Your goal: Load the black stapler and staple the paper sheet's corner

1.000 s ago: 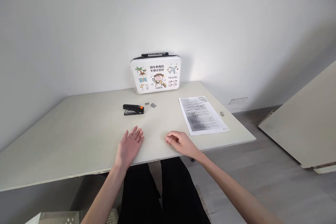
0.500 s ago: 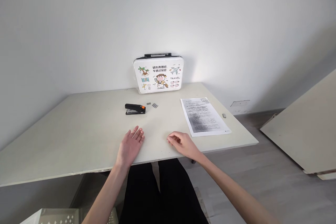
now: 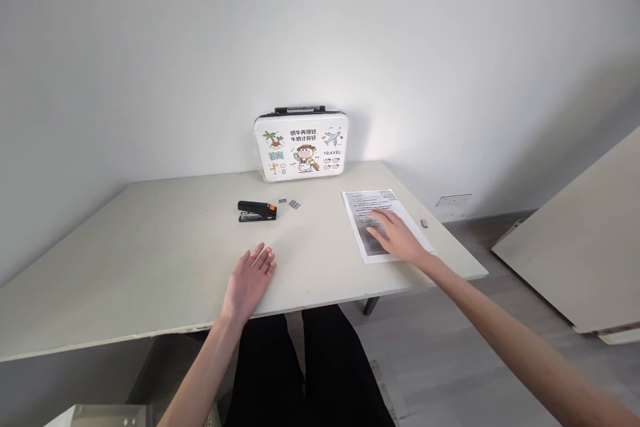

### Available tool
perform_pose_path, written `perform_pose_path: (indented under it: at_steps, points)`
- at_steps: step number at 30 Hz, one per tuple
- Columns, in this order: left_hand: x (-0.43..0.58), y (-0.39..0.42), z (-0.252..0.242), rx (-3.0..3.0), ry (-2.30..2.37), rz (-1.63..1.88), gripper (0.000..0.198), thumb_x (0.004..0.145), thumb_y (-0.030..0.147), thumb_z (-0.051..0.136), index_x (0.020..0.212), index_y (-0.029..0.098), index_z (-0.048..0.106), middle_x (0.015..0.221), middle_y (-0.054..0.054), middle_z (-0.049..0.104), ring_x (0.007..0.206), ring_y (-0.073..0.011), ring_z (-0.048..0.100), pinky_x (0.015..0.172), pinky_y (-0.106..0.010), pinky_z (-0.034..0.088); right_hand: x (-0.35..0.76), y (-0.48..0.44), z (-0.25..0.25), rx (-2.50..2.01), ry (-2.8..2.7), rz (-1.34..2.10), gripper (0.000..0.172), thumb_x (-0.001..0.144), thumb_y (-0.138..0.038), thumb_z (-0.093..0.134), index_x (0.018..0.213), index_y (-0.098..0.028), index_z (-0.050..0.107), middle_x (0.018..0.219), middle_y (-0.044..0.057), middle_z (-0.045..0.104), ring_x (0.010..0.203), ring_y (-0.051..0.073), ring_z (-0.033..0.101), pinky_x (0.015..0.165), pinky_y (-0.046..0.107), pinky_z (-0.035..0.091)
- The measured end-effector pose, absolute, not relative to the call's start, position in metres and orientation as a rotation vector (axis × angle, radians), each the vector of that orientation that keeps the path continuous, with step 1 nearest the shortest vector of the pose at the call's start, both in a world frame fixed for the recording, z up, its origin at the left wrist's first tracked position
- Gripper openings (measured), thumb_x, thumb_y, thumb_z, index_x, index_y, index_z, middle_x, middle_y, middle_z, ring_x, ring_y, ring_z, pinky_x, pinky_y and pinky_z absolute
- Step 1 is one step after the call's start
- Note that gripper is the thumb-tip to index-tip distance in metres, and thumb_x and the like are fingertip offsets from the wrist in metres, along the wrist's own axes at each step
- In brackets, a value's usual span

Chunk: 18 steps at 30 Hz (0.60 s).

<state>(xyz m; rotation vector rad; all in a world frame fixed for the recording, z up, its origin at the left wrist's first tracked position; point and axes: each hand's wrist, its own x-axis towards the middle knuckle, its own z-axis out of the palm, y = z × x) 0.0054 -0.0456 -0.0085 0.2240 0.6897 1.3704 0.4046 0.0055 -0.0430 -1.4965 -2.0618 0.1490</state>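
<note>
One sheet of white paper printed with dense dark text (image 3: 365, 220), lying flat on the right part of the pale off-white tabletop (image 3: 150, 253) and partly covered by the right hand (image 3: 397, 237). Palm down above or on the print there, with no way to tell contact from hovering. Right grip unclosed, thumb apart from the fingers. Near the front edge, palm up, well left of the sheet: the left hand (image 3: 251, 283). Left grip slack, fingers loosely extended, palm bare.

Beyond the left hand, resting apart from it: a black stapler with an orange patch at one end (image 3: 257, 211). Just right of that, scattered flat: several small grey metallic staple strips (image 3: 295, 205). Right of the sheet, close to the side edge: a small grey block (image 3: 424, 223).

Upright at the back, near the plain white wall (image 3: 175, 47): a white rounded-corner case with a black handle and cartoon prints (image 3: 303, 147), including a palm tree, an aeroplane and "TRAVEL". Below the front edge: black trouser legs (image 3: 340, 360) and grey flooring (image 3: 450, 347).
</note>
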Motion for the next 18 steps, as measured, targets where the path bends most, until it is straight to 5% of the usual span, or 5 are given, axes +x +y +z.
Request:
perform_pose_path:
  at_steps: [5,18]
  points:
    - [0.005,-0.046,-0.008,0.225,0.692,1.368,0.028,0.104,0.019,0.047,0.124,0.012,0.065,0.103,-0.014,0.068,0.093,-0.0205,0.071,0.080,-0.033,0.061,0.435,0.023,-0.066,-1.837,-2.139,0.247,0.079,0.103,-0.072,0.028,0.166,-0.024,0.033,0.175,0.007,0.021,0.163,0.034,0.012,0.130,0.059,0.017]
    - [0.005,-0.045,-0.008,0.259,0.674,1.350,0.026,0.104,0.020,0.049,0.118,0.010,0.067,0.103,-0.014,0.067,0.093,-0.0201,0.069,0.080,-0.032,0.060,0.419,0.008,-0.085,-1.861,-2.233,0.189,0.083,0.102,-0.076,0.018,0.169,-0.027,0.023,0.176,0.000,0.007,0.163,0.028,0.004,0.133,0.053,0.009]
